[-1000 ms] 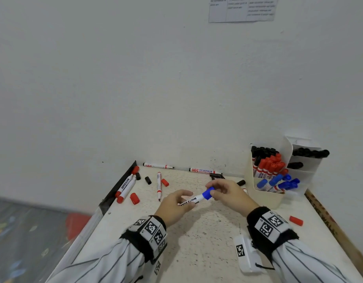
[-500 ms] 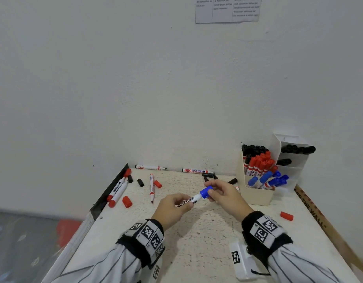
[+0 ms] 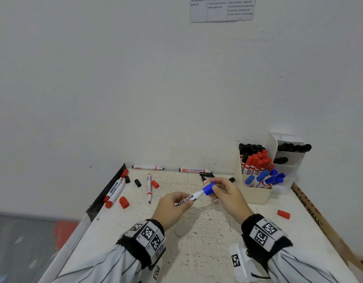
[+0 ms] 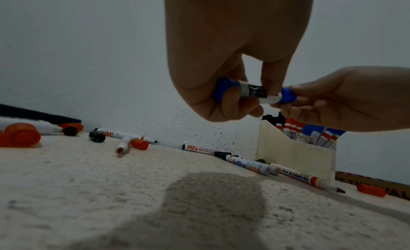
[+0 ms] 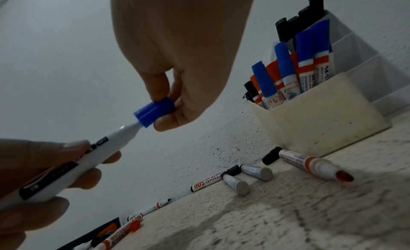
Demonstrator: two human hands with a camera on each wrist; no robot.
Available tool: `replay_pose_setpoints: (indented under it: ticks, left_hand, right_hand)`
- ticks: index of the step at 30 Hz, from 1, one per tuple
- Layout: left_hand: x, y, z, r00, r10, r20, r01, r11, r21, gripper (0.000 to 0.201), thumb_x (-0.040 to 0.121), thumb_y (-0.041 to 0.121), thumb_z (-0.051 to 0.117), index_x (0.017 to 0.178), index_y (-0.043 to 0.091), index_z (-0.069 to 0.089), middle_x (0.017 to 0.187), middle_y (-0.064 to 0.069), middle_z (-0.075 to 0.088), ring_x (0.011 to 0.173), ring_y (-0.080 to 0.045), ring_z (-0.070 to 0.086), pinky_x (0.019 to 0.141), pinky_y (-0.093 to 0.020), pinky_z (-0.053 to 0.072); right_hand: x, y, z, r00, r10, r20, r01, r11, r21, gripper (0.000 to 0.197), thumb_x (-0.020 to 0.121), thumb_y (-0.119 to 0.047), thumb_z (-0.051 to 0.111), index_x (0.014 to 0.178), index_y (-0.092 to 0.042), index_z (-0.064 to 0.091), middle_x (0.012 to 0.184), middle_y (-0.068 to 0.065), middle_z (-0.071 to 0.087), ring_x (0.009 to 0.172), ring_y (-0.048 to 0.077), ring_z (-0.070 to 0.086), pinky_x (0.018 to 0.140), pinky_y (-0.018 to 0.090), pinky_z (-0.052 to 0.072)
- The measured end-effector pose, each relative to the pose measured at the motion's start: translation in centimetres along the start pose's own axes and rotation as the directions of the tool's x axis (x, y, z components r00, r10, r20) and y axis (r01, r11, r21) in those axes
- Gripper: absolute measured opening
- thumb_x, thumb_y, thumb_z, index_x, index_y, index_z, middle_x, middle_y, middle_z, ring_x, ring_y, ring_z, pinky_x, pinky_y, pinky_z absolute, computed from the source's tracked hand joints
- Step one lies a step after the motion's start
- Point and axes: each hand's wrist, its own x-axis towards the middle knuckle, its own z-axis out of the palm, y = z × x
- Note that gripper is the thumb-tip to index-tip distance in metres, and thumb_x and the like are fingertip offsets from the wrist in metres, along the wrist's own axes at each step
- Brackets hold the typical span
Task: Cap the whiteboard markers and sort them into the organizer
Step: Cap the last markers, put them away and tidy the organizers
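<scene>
Above the table's middle I hold a white whiteboard marker (image 3: 189, 198) (image 5: 88, 159) between both hands. My left hand (image 3: 172, 205) (image 4: 230, 89) grips its barrel. My right hand (image 3: 223, 190) (image 5: 168, 103) pinches the blue cap (image 3: 208, 188) (image 5: 154, 112) (image 4: 288, 96), which sits over the marker's tip end. The cream organizer (image 3: 256, 194) (image 5: 317, 124) stands at the back right, holding black, red and blue capped markers. Loose markers and caps lie on the table: red-capped markers (image 3: 115, 190) at the left edge, an uncapped red marker (image 3: 149, 187), red caps (image 3: 124, 202) (image 3: 283, 214).
The table (image 3: 197, 252) meets a white wall at the back. Two more markers (image 3: 147, 167) (image 3: 194, 170) lie along the wall. Black caps (image 3: 137, 183) sit at the back left. A brown cardboard strip (image 3: 311, 209) runs along the right edge. A white device (image 3: 240, 262) hangs under my right wrist.
The hands stay together on the marker, the blue cap still at its tip end. My head view has shifted slightly; nothing on the table has moved.
</scene>
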Motion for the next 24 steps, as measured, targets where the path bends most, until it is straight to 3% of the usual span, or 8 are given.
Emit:
replay_pose_setpoints:
  ticks: [6, 11, 15, 19, 24]
  left_hand:
    - [0.0, 0.2, 0.2, 1.0, 0.015, 0.017, -0.015, 1.0, 0.012, 0.009, 0.085, 0.03, 0.066, 0.094, 0.03, 0.067, 0.083, 0.002, 0.063, 0.066, -0.008, 0.051, 0.063, -0.023, 0.042]
    - [-0.4, 0.4, 0.2, 1.0, -0.003, -0.017, 0.002, 1.0, -0.03, 0.009, 0.087, 0.027, 0.064, 0.094, 0.025, 0.068, 0.074, 0.008, 0.062, 0.059, -0.004, 0.049, 0.061, -0.021, 0.039]
    - [-0.6, 0.6, 0.2, 1.0, 0.004, 0.013, -0.004, 1.0, -0.027, 0.007, 0.09, 0.029, 0.059, 0.093, 0.029, 0.066, 0.075, 0.007, 0.066, 0.055, -0.006, 0.048, 0.059, -0.023, 0.042]
    - [-0.8, 0.9, 0.2, 0.999, 0.013, 0.044, -0.013, 1.0, -0.006, 0.014, 0.09, 0.03, 0.058, 0.102, 0.031, 0.066, 0.075, 0.01, 0.067, 0.046, 0.003, 0.044, 0.056, -0.017, 0.038]
    - [-1.0, 1.2, 0.2, 0.999, 0.042, -0.011, -0.042, 0.999, 0.035, 0.016, 0.088, 0.032, 0.062, 0.101, 0.028, 0.07, 0.085, 0.005, 0.069, 0.064, -0.003, 0.051, 0.058, -0.014, 0.036]
  right_hand:
    - [-0.2, 0.1, 0.1, 0.999, 0.007, 0.045, -0.009, 0.999, 0.048, 0.019, 0.095, -0.004, 0.048, 0.11, -0.008, 0.058, 0.1, 0.014, 0.066, 0.064, 0.004, 0.065, 0.061, 0.013, 0.049]
    - [-0.3, 0.3, -0.2, 0.996, -0.014, 0.092, 0.004, 0.994, 0.107, 0.02, 0.093, 0.005, 0.046, 0.106, -0.005, 0.057, 0.109, 0.012, 0.063, 0.091, 0.016, 0.064, 0.072, 0.017, 0.052]
    - [-0.5, 0.2, -0.2, 0.996, -0.012, 0.086, 0.001, 0.993, 0.12, 0.02, 0.093, 0.005, 0.045, 0.1, -0.009, 0.057, 0.11, 0.009, 0.058, 0.09, 0.017, 0.064, 0.072, 0.016, 0.053]
    - [-0.8, 0.2, -0.2, 0.997, -0.016, 0.078, 0.005, 0.991, 0.136, 0.022, 0.093, 0.007, 0.045, 0.097, -0.012, 0.057, 0.112, 0.014, 0.057, 0.091, 0.016, 0.063, 0.071, 0.016, 0.053]
    - [-1.0, 0.2, 0.1, 1.0, 0.027, 0.001, -0.027, 0.98, 0.198, 0.023, 0.098, -0.001, 0.037, 0.097, -0.015, 0.056, 0.104, 0.017, 0.06, 0.074, 0.016, 0.069, 0.066, 0.017, 0.054]
